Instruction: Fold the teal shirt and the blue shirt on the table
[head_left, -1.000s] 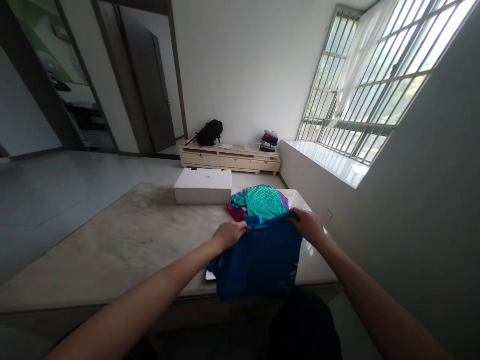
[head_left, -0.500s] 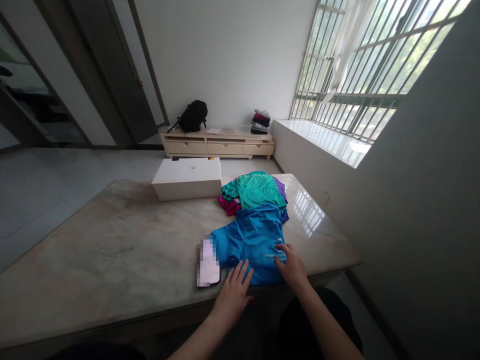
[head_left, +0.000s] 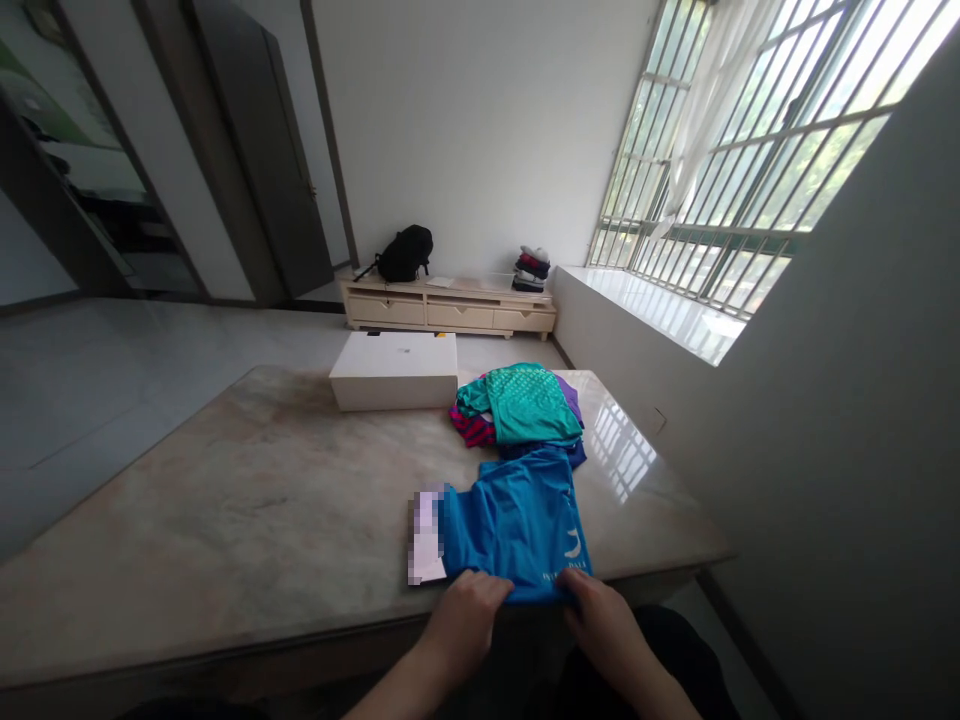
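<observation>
A blue T-shirt (head_left: 517,520) with white printing lies partly folded at the table's front edge. Both of my hands pinch its near edge. My left hand (head_left: 469,605) is closed on the left part of that edge, its fingertips on the cloth. My right hand (head_left: 596,610) grips the edge at the right, just below the white lettering. Left of the shirt, a flat pinkish thing (head_left: 426,540), blurred by pixels, lies against the sleeve. Behind the shirt sits a heap of clothes with a green patterned garment (head_left: 529,405) on top.
A white box (head_left: 397,372) stands on the far side of the marble table (head_left: 225,520). Against the wall, a low cabinet (head_left: 457,315) carries a black backpack (head_left: 405,253) and a stack of folded clothes (head_left: 531,270). A barred window is at the right.
My hands have gone from resting open on the shirt to gripping its near edge. The shirt has slid nearer, away from the heap, and more of its white print shows. The view has shifted slightly.
</observation>
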